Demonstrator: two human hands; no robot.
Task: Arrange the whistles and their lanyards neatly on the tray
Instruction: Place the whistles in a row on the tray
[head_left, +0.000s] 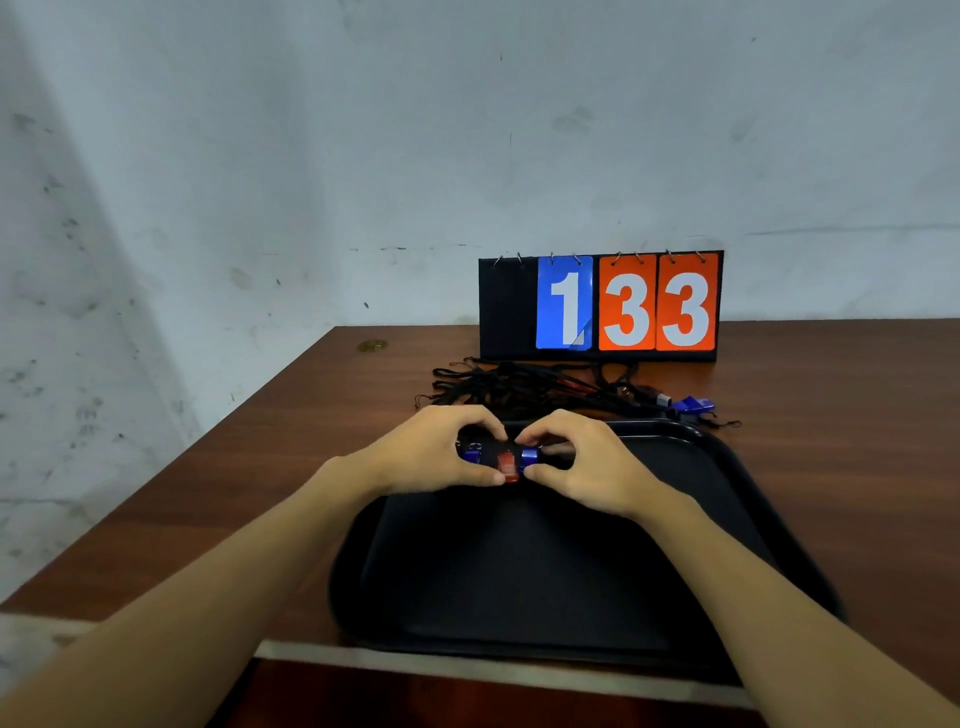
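Left hand (431, 452) and right hand (582, 462) curled, fingertips pinching row of three whistles: blue whistle (471, 455), red whistle (508, 466), second blue whistle (530, 457), at tray (727, 519) far edge. Lanyards (519, 387) tangled behind; fourth whistle (693, 405) off tray. Risk: snagged cords drag row crooked.

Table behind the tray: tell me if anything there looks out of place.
Yes. A blue whistle lies on the table past the tray, and black lanyards sit in a tangled heap before the scoreboard. Both hands are lining up three whistles on the tray.
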